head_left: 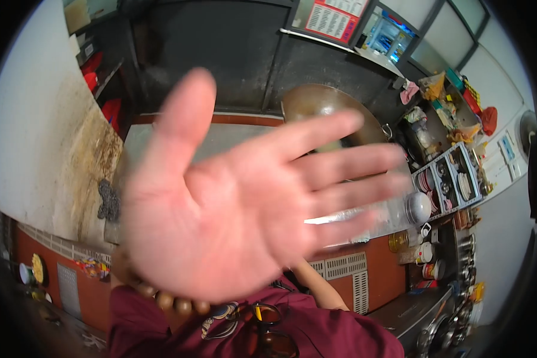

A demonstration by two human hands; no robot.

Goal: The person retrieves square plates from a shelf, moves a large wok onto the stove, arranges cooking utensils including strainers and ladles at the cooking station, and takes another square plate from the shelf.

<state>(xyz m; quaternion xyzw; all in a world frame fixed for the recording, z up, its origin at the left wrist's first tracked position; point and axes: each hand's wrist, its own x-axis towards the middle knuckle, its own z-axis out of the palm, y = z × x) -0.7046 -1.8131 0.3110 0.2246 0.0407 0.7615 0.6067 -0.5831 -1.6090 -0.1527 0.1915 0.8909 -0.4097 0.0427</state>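
Wide open, the left hand (232,197) faces the camera palm first, thumb raised and fingers spread towards the right of the view; nothing lies in the palm or between the fingers. Round wooden beads (183,306) show below its heel. The right forearm (322,289) runs up behind this palm, which hides the right hand, so whether that one grips anything, I cannot tell.

Just past the fingertips, the wok (304,102) sits at the back of the cooking station, near the dark wall panels (209,53). The fingers cover part of it. A pale greenish patch shows beside the index finger, too little to say whether it is food, liquid or a reflection. No tool can be made out in the wok, and the left hand has no visible part in any handling. What is finished and what remains cannot be judged from so little; the hidden hand and covered worktop leave that open.

Farther out, a dark, mesh-like scourer (108,201) lies by the stained wall on the left. Off to the right stands a rack (449,209) of dishes, with tubs (423,253) below it. Sunglasses (268,313) hang against the maroon shirt (352,334), and grates (343,265) show in the red floor.
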